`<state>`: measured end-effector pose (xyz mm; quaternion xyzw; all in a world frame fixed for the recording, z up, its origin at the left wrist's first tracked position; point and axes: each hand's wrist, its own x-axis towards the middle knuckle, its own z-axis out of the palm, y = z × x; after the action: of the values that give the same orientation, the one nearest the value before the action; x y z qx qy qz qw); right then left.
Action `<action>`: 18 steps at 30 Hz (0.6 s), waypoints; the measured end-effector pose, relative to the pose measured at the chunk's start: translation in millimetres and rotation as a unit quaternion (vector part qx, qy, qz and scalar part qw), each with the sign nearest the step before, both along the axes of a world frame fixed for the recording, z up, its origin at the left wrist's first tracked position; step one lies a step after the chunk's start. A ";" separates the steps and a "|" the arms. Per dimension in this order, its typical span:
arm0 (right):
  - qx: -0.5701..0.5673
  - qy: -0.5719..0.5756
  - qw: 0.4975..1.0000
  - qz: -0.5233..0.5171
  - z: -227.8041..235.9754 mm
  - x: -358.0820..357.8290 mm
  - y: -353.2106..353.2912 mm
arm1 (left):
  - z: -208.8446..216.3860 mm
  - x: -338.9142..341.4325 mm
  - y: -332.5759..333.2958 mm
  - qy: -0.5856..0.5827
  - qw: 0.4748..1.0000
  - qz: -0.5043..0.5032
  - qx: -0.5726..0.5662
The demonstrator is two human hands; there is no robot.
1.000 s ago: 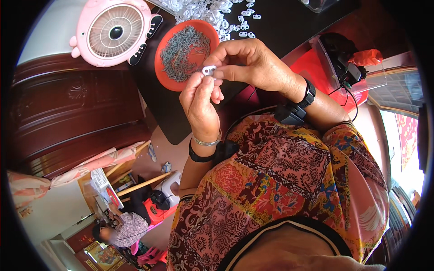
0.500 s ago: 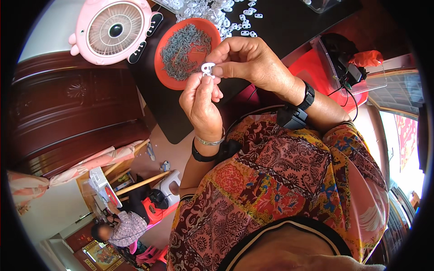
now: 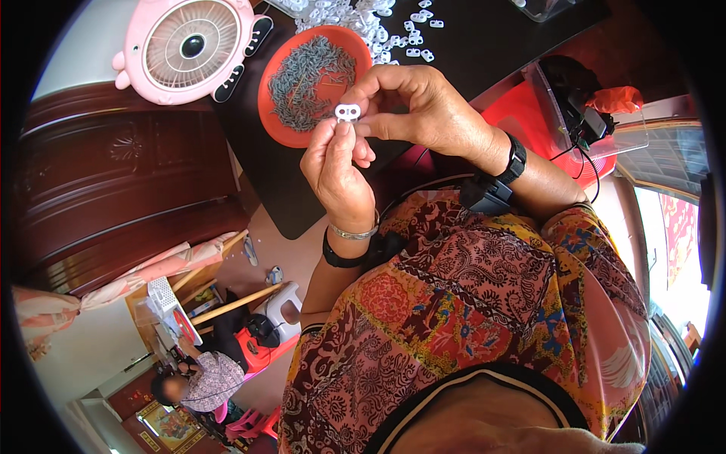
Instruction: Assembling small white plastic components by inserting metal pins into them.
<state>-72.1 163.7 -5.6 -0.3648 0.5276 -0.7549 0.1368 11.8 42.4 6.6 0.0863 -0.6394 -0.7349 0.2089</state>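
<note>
A small white plastic piece with two round holes (image 3: pixel 348 111) is held up between my hands, in front of the orange-red bowl's near edge. My left hand (image 3: pixel 339 175) pinches its lower edge between thumb and fingers. Around its upper and right side curl the finger and thumb of my right hand (image 3: pixel 425 104), closed on it; their exact contact is partly hidden. The bowl (image 3: pixel 266 113) holds many thin grey screw-like pieces (image 3: pixel 296 87). Many more white plastic pieces (image 3: pixel 363 26) lie heaped on the dark table beyond the bowl.
A pink fan (image 3: pixel 193 47) stands left of the bowl on the black table (image 3: pixel 291 204). At the right, a clear bin (image 3: pixel 628 136) with black items rests by a red surface (image 3: pixel 518 117). A person (image 3: pixel 212 382) sits far off at the lower left, near a pole (image 3: pixel 236 304).
The white piece has turned so both holes face up more plainly. My hands stay close together with only small finger shifts. The view has moved slightly.
</note>
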 end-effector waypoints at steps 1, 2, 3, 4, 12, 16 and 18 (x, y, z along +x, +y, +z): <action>0.019 0.012 1.000 0.012 1.2 -0.4 1.2 | 0.6 -0.3 0.4 -0.011 1.000 0.005 0.010; 0.019 0.012 1.000 0.012 1.7 -0.8 1.6 | 0.8 -0.4 0.8 -0.022 1.000 0.010 0.019; 0.043 0.038 0.998 -0.003 2.0 -1.2 1.8 | 0.1 -0.6 0.8 -0.023 0.999 0.010 0.019; 0.067 0.064 0.996 -0.017 1.9 -1.7 1.8 | -1.0 -1.0 0.6 -0.022 0.999 0.006 0.030; 0.045 0.087 0.994 -0.053 -3.1 -5.3 0.1 | -4.0 -3.1 2.1 -0.038 0.998 0.002 0.040; 0.063 0.097 0.992 -0.049 -3.8 -7.2 1.9 | -3.1 -4.7 1.7 -0.034 0.998 -0.012 0.059; 0.063 0.107 0.992 -0.039 -2.8 -7.4 3.2 | -1.3 -5.4 1.9 -0.038 0.997 -0.017 0.069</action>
<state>-79.5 166.9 -8.4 -0.4128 0.5999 -0.6815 0.0730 6.4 44.3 5.3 0.1175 -0.5962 -0.7767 0.1659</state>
